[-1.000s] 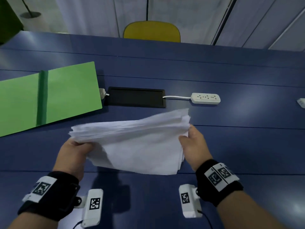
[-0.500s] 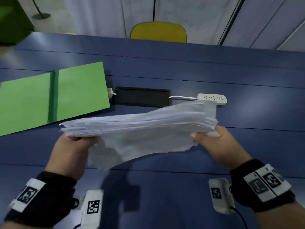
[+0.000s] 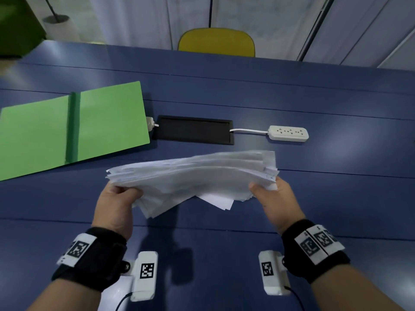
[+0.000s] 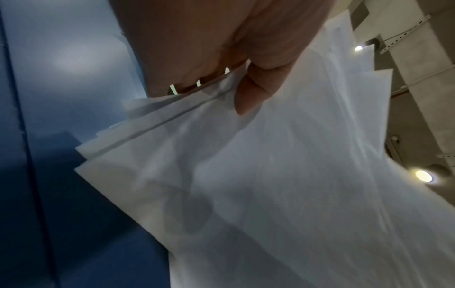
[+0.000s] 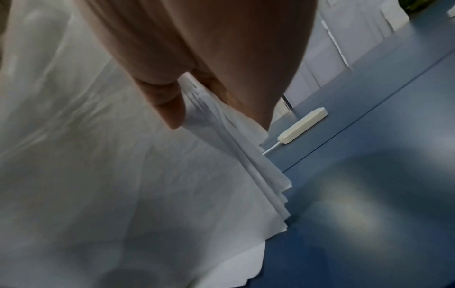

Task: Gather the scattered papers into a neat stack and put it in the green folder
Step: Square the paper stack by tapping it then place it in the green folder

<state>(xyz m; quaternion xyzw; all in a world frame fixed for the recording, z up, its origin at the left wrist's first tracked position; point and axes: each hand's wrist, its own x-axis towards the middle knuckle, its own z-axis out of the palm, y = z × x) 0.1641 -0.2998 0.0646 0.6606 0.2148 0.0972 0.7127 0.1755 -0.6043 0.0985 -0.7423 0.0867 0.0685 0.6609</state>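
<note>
Blue counter (image 3: 314, 198), yellow chair (image 3: 216, 42) beyond far edge. Paper stack (image 3: 190, 176) held above counter's near middle, long axis left-right, uneven. Left hand (image 3: 115, 205) grip and right hand (image 3: 274, 198) grip pinching its ends. Green folder (image 3: 67, 129) open toward left edge.

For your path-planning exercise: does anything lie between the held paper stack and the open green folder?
Nothing visible does. The paper stack, held by the left hand and right hand, faces only bare table before the green folder.
</note>
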